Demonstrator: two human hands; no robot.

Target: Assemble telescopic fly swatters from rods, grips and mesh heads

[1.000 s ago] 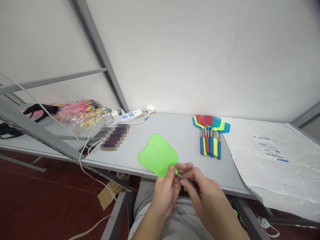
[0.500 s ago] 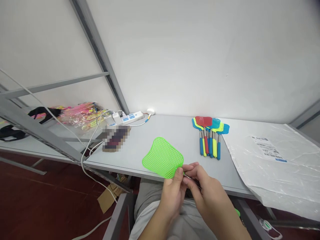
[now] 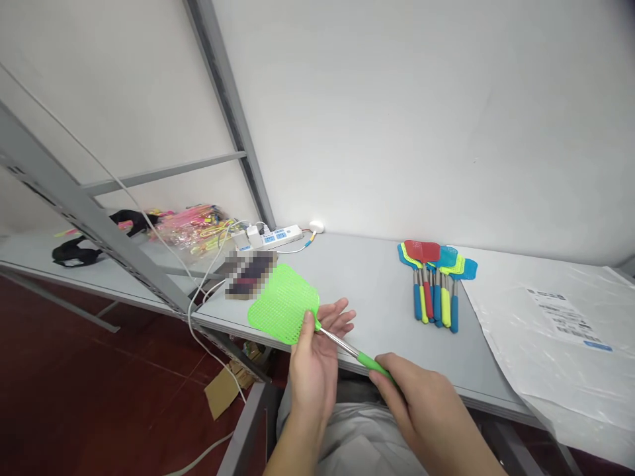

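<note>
A bright green fly swatter (image 3: 285, 304) is held over the table's front edge, its perforated head to the left. My left hand (image 3: 317, 357) supports it where head meets shaft, thumb on the front and the other fingers loosely spread behind. Its metal shaft shows between my hands. My right hand (image 3: 421, 390) is wrapped round the green handle (image 3: 370, 362), covering the handle's end. To the right on the table lies a bunch of fly swatters (image 3: 436, 277) in red, blue and yellow, heads towards the wall, handles towards me.
A white plastic sheet with a label (image 3: 555, 344) covers the table's right side. At the left are a power strip (image 3: 278, 237), white cables and a blurred-out object (image 3: 251, 274). Beyond the grey metal frame (image 3: 223, 79) lie bagged colourful items (image 3: 193, 228). Cardboard (image 3: 223, 393) is on the floor.
My right hand has moved back along the swatter to its green handle, so the metal shaft now shows. My left fingers have loosened and spread. The camera view has turned slightly left.
</note>
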